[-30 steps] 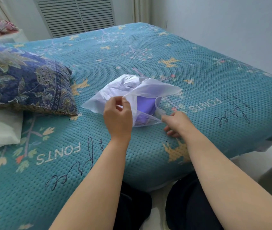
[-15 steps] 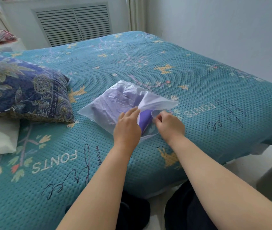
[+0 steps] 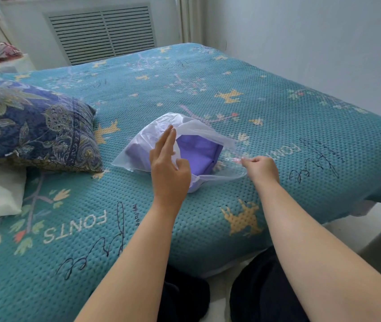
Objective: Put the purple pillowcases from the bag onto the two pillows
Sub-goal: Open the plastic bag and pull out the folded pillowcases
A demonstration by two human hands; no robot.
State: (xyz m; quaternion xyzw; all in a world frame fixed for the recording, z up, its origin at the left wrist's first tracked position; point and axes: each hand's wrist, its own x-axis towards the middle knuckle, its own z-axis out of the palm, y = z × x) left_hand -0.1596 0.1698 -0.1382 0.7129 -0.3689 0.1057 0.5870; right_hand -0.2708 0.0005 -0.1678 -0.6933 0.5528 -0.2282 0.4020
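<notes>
Step in hand looked like opening the bag (image 3: 143,156) on the bed (image 3: 277,117) to get the folded purple pillowcases (image 3: 198,156) out, still inside; next move probably called for reaching in to grasp them. Right hand (image 3: 262,169) pinched the bag's rim, left hand (image 3: 169,168) hovered at the mouth, fingers straight and spread, holding nothing.

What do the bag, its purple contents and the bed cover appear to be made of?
Bag: thin translucent plastic film, by its look; it crinkles, shines and lets the purple show through.
Purple pillowcases: smooth matte woven fabric, probably; folded flat with soft creases, fibre unclear.
Bed cover: teal textile with a raised waffle-like texture and printed patterns.
The right hand pinches the bag's rim.
</notes>
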